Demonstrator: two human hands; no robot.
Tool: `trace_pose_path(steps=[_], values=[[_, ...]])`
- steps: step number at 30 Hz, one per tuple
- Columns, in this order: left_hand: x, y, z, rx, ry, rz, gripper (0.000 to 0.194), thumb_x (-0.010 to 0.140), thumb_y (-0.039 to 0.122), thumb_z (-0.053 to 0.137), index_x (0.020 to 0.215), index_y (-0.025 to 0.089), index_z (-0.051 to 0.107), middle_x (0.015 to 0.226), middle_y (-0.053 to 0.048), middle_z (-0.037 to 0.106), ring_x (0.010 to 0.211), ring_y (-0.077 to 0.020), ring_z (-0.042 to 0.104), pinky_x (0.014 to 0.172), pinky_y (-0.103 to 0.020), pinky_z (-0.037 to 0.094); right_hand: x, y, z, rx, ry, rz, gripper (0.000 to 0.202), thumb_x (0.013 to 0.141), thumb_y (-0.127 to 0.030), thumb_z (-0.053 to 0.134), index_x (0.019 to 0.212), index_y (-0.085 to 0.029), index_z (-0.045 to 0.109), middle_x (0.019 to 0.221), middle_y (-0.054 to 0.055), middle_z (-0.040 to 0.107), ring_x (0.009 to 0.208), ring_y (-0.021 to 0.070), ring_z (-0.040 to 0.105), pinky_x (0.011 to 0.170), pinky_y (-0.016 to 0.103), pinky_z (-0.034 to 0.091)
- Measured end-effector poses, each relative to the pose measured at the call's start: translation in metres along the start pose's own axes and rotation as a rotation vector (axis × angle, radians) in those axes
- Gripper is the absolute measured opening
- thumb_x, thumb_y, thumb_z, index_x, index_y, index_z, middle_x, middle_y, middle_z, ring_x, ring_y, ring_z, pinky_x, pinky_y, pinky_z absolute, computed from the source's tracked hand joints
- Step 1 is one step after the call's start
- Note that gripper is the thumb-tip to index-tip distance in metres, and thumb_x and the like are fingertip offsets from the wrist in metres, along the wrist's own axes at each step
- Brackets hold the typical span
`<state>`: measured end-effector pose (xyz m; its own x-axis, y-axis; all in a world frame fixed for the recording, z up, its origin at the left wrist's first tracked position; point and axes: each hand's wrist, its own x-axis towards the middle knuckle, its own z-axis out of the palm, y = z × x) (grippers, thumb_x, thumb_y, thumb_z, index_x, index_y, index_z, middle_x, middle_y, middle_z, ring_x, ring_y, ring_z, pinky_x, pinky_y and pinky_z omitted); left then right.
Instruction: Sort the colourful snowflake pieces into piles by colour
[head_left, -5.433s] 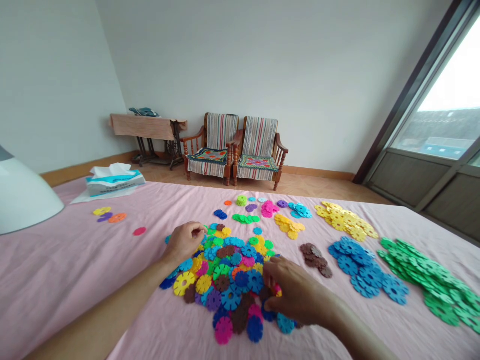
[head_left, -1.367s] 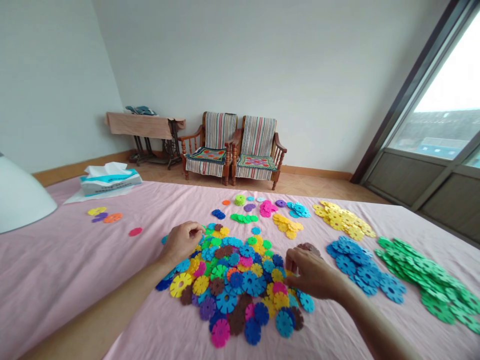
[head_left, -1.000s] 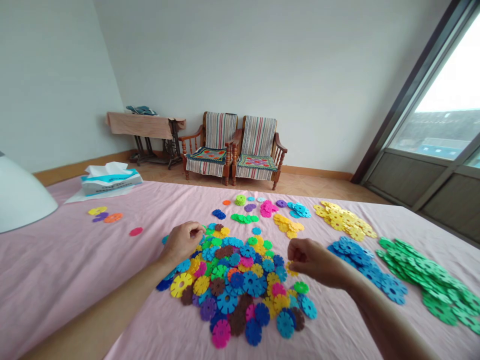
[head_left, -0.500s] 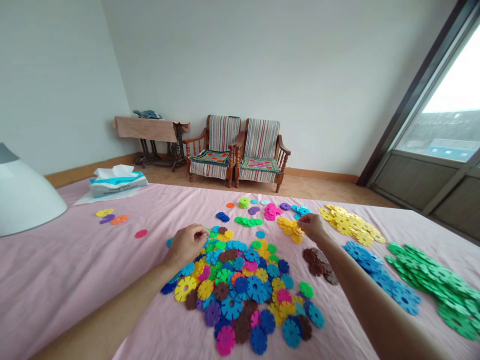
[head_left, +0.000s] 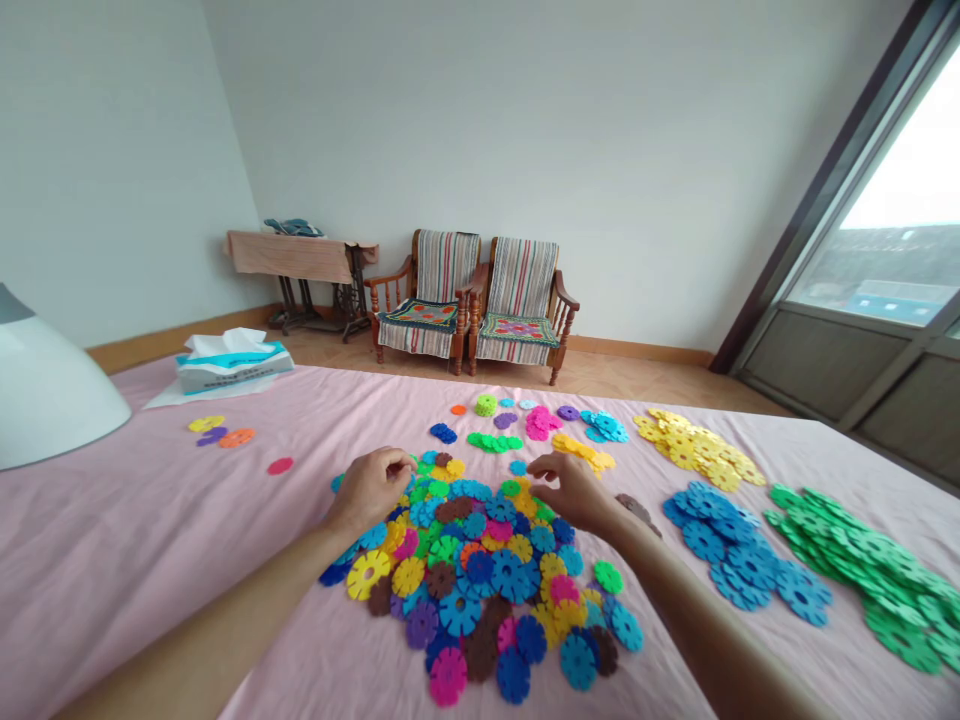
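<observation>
A mixed pile of flower-shaped plastic discs [head_left: 457, 610] in many colours lies in front of me. My left hand [head_left: 373, 488] rests at its back left edge, fingers curled together; whatever they may hold is hidden. Over the back right of the pile is my right hand [head_left: 571, 490], thumb and forefinger apart with nothing seen between them. A single blue disc [head_left: 518, 467] lies just beyond its fingertips. Behind that hand are a small yellow group [head_left: 589, 455] and, partly covered by the wrist, brown discs [head_left: 637, 512].
Sorted heaps of yellow [head_left: 694, 447], blue [head_left: 739, 545] and green discs [head_left: 862, 565] lie to the right. Smaller groups, including pink discs [head_left: 541, 422], line the back. A tissue box [head_left: 236, 368] and a white rounded object [head_left: 52, 400] stand left on the pink cloth [head_left: 187, 540].
My right hand has come back leftward from the small yellow group to the pile, and its fingers have parted. My left hand stays at the pile's edge.
</observation>
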<state>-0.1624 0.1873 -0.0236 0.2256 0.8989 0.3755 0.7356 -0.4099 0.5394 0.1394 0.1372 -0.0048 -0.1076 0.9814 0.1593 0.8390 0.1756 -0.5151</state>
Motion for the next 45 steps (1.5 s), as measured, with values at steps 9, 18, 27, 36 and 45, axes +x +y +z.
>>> trace_pose_path(steps=[9, 18, 27, 36, 45], values=[[0.000, -0.006, 0.003, -0.012, 0.001, 0.014, 0.022, 0.075, 0.023, 0.048, 0.077, 0.019, 0.070, 0.078, -0.001, 0.073, 0.071, -0.0168, 0.065, 0.066, -0.023, 0.046, 0.005, -0.003, 0.012, -0.085, -0.051, -0.031, 0.018, 0.068, -0.019, 0.065, 0.086, -0.016, 0.064, 0.091, 0.008, 0.062, 0.086, 0.0198, 0.056, 0.076, 0.029, 0.042], [0.000, -0.006, 0.003, -0.018, 0.007, 0.017, 0.021, 0.075, 0.022, 0.049, 0.076, 0.019, 0.070, 0.077, -0.001, 0.072, 0.069, -0.0168, 0.065, 0.065, -0.023, 0.045, 0.006, 0.004, 0.011, 0.007, 0.089, 0.039, 0.008, 0.069, -0.013, 0.057, 0.073, -0.019, 0.055, 0.068, -0.002, 0.060, 0.064, 0.0112, 0.054, 0.058, 0.021, 0.038], [-0.001, -0.005, 0.002, -0.021, 0.008, 0.019, 0.022, 0.075, 0.022, 0.048, 0.075, 0.019, 0.070, 0.077, -0.001, 0.073, 0.070, -0.0165, 0.065, 0.065, -0.023, 0.045, 0.023, 0.069, -0.004, -0.071, 0.366, 0.315, 0.008, 0.070, -0.013, 0.049, 0.072, -0.017, 0.055, 0.067, 0.001, 0.059, 0.063, 0.0144, 0.054, 0.058, 0.025, 0.036], [0.000, -0.007, 0.004, -0.014, 0.005, 0.019, 0.021, 0.075, 0.022, 0.048, 0.075, 0.019, 0.069, 0.077, -0.001, 0.072, 0.069, -0.0161, 0.065, 0.065, -0.023, 0.045, 0.012, 0.037, -0.002, -0.075, 0.268, 0.218, 0.013, 0.073, -0.014, 0.052, 0.078, -0.018, 0.063, 0.078, 0.004, 0.066, 0.071, 0.0156, 0.058, 0.062, 0.024, 0.037], [0.000, -0.005, 0.003, -0.004, 0.007, 0.015, 0.023, 0.075, 0.022, 0.047, 0.076, 0.019, 0.070, 0.077, 0.000, 0.072, 0.069, -0.0162, 0.065, 0.064, -0.023, 0.045, 0.015, 0.006, 0.024, -0.045, 0.050, 0.092, 0.011, 0.065, -0.023, 0.065, 0.075, -0.017, 0.064, 0.076, 0.004, 0.064, 0.069, 0.0153, 0.056, 0.059, 0.023, 0.036]])
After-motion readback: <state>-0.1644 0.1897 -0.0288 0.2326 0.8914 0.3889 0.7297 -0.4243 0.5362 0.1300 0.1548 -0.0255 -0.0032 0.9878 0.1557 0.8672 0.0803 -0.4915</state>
